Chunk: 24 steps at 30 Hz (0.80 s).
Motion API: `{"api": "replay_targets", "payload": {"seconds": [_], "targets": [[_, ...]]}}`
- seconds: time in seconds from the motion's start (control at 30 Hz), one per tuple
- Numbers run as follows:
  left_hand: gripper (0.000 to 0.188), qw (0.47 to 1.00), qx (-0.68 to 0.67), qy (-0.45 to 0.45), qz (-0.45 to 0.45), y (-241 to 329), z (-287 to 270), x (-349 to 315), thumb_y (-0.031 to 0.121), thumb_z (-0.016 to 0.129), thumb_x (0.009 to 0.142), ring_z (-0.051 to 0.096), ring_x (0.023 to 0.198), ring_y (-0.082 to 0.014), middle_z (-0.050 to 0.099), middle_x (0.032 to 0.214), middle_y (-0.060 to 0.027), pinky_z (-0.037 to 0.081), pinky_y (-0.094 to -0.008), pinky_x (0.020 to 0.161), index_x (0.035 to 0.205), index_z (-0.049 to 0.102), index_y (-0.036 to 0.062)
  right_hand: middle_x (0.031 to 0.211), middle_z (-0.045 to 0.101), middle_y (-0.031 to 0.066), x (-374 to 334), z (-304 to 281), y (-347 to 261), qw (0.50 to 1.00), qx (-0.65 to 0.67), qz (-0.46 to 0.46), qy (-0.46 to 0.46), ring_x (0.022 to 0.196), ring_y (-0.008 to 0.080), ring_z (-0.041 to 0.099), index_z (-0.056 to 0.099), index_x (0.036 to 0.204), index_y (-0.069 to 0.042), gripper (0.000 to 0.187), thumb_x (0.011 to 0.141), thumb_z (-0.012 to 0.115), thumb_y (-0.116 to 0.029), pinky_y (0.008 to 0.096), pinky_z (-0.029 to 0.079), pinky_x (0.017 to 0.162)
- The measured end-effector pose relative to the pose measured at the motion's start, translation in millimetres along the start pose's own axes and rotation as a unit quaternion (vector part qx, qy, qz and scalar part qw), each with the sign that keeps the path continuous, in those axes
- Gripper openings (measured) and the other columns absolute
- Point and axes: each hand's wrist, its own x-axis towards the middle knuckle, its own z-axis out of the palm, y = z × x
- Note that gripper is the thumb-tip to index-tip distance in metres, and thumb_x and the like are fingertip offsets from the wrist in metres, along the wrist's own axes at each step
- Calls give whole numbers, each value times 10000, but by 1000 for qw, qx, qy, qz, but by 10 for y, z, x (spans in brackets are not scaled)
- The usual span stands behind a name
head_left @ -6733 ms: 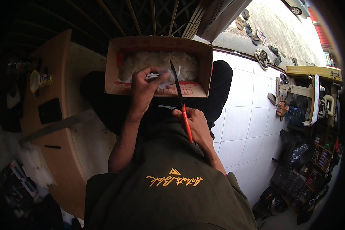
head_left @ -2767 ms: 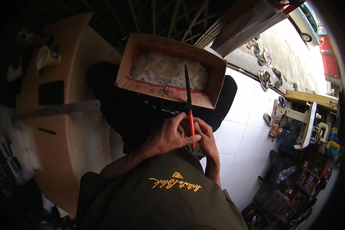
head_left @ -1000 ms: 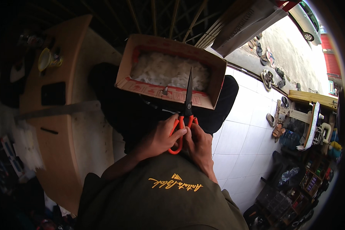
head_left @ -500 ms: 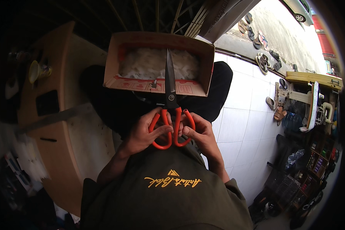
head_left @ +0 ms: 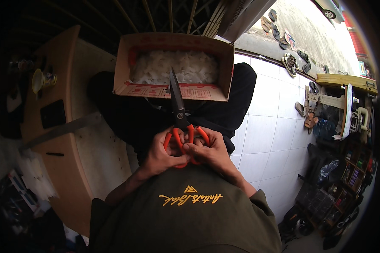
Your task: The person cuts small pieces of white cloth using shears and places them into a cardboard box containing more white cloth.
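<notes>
Both hands hold one pair of scissors (head_left: 177, 100) with dark metal blades and red looped handles. My left hand (head_left: 159, 152) closes round the left loop. My right hand (head_left: 212, 147) is wrapped about the right loop, its thumb lying across the handles. The blades are together and point away from me, tilted slightly left, with the tip over the front of an open cardboard box (head_left: 133, 90). Inside the box is a heap of whitish, translucent scraps (head_left: 177, 65). Some fingers are hidden behind the handles.
A wooden table (head_left: 59, 168) stands at the left, with a black flat object (head_left: 53, 114) and a yellow-rimmed cup (head_left: 39, 80) on it. White floor tiles (head_left: 261, 130) spread to the right. Sandals and shoes (head_left: 290, 64) lie near the doorway; cluttered shelves (head_left: 350, 177) stand far right.
The scissors have come nearer my body and their tip has swung left. Their handles have drawn closer together, and my right hand has shifted left over them.
</notes>
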Motion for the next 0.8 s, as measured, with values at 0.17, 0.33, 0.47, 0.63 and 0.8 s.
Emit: {"api": "replay_targets", "payload": {"seconds": [0.17, 0.33, 0.47, 0.63, 0.8], "targets": [[447, 992, 123, 13, 5, -13, -121, 2, 34, 887, 671, 605, 821, -56, 580, 851, 11, 545, -228, 765, 931, 524, 59, 577, 402, -100, -27, 30, -6, 1000, -5, 10, 20, 548, -3, 405, 672, 1013, -6, 179, 871, 741, -89, 197, 354, 510], [430, 990, 137, 25, 11, 88, -135, 17, 73, 912, 657, 599, 704, -40, 586, 762, 9, 517, -209, 641, 878, 545, 54, 550, 367, -103, -23, 21, -116, 998, -56, 13, 38, 511, -14, 336, 670, 982, 12, 192, 832, 766, -60, 195, 292, 492], [374, 974, 224, -24, -40, 393, -324, -19, 83, 896, 693, 607, 591, -47, 599, 706, 1, 492, -199, 532, 870, 570, 29, 561, 381, -97, -29, -354, -309, 987, -161, 25, 4, 521, -6, 340, 667, 893, -9, 202, 794, 814, -105, 215, 261, 482], [260, 979, 196, -15, -52, 633, -373, -11, 64, 816, 786, 630, 558, -83, 620, 674, -37, 496, -207, 454, 916, 607, -19, 564, 394, -91, -92, -493, -484, 974, -221, 57, -9, 526, -1, 352, 664, 892, -14, 243, 799, 822, -173, 221, 252, 484], [199, 991, 122, 51, 4, 549, -244, 66, 85, 751, 857, 607, 532, -88, 614, 681, -52, 488, -218, 440, 928, 597, -20, 594, 409, -96, -7, -317, -349, 987, -144, -19, 61, 540, 0, 354, 652, 861, -35, 221, 784, 829, -142, 198, 257, 490]]}}
